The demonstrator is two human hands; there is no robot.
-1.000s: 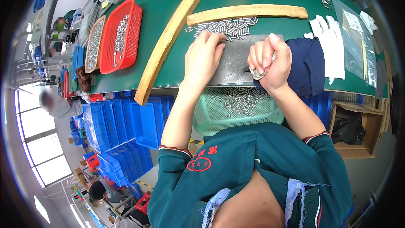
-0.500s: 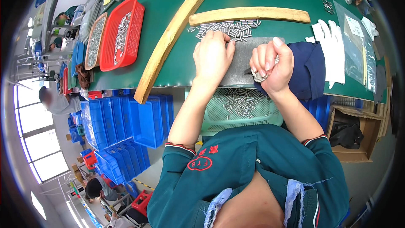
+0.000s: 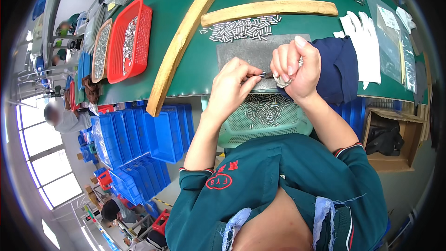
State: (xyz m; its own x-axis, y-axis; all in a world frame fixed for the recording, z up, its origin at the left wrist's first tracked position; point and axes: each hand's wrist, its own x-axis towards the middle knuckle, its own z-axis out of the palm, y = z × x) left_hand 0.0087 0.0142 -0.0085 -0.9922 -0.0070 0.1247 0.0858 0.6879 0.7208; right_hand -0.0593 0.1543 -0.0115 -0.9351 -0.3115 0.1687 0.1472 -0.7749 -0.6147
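Head view shows my left hand (image 3: 231,86) pinching a small metal pin (image 3: 263,75) between closed fingers over the grey metal plate (image 3: 251,53) at the near edge of the green worktop (image 3: 195,60). Just beside it, my right hand (image 3: 297,67) is fisted on a bunch of pins, above the green basket (image 3: 265,116).

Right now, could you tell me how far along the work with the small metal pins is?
Done: pins lie in the green basket. In hand: the left hand pinches one beside the right hand, which grips something metal. Left: a loose pile of pins on the green table.
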